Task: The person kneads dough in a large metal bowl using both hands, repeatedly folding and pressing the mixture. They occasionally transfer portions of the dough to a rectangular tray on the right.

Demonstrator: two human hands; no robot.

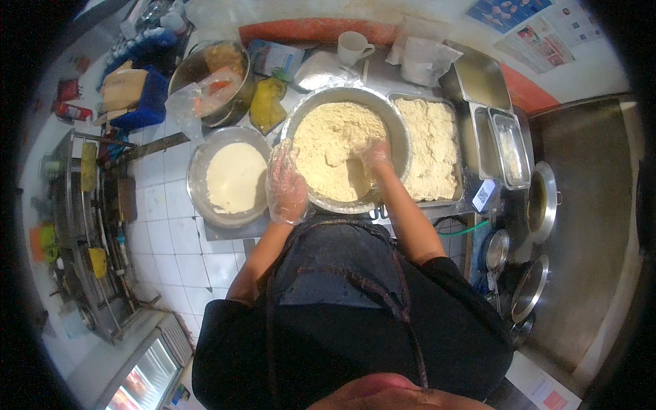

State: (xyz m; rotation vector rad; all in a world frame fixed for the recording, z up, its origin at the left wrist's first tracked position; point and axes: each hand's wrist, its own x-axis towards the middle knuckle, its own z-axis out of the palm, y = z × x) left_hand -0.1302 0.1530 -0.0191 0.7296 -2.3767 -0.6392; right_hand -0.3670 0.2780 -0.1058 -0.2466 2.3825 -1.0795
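A large round metal pot [400, 115] stands before me, with pale yellow crumbly flour mixture [333, 128] inside. My right hand [375, 154], in a clear plastic glove, is in the pot at its right side, fingers partly sunk in or hidden by the mixture; its grip cannot be made out. My left hand [287, 184], also in a clear glove, lies against the pot's outer left wall. Left of it is a metal bowl [197, 197] of pale flour [236, 177]. Right of the pot, a rectangular metal tray [457, 179] holds clumpy yellow mixture [426, 148].
Behind the pot are a white mug [352, 48] and a plastic bag of white powder [423, 61]. A deep pot [177, 77] stands at back left, beside a yellow bag [267, 105]. Metal containers [476, 77] and a phone [483, 196] are at right.
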